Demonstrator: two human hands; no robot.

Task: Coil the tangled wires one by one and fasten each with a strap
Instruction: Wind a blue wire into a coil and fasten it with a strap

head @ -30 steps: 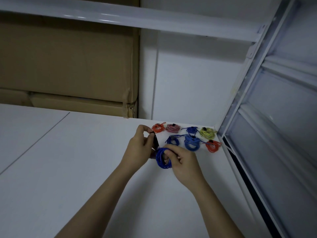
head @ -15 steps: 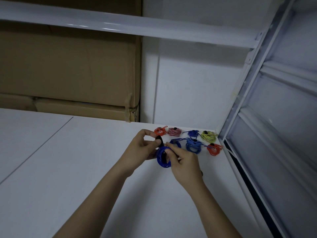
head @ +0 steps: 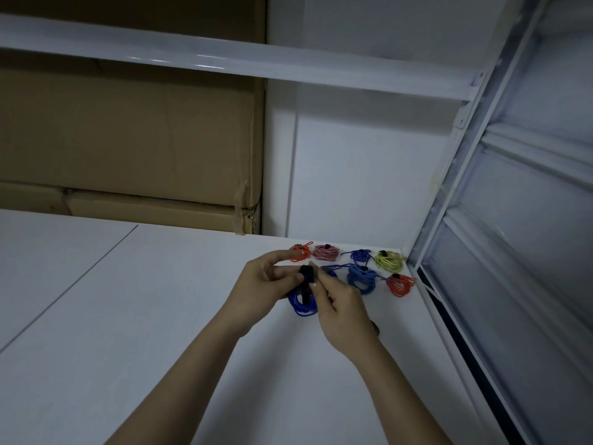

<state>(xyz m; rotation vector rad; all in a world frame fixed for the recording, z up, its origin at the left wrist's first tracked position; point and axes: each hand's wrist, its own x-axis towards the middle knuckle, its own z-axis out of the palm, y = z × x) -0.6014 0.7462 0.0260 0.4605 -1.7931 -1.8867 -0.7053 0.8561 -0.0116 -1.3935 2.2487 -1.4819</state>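
Observation:
A coiled dark blue wire (head: 301, 305) hangs between both hands just above the white table (head: 128, 316). A black strap (head: 307, 273) is looped over the top of the coil. My left hand (head: 266, 287) pinches the strap and coil from the left. My right hand (head: 340, 308) pinches the strap from the right, fingertips meeting the left thumb. Part of the coil is hidden behind my fingers.
Several strapped coils lie in two rows at the far right corner: an orange coil (head: 300, 252), a pink coil (head: 325, 252), a blue coil (head: 361, 255), a yellow-green coil (head: 390, 261), a light blue coil (head: 362, 277) and a red coil (head: 399, 284). Cardboard boxes (head: 128, 139) stand behind, and a white metal frame (head: 449, 187) runs along the right.
The strap has been brought over the top of the blue coil. My two hands have closed together on it, and the coil sits a little lower between them.

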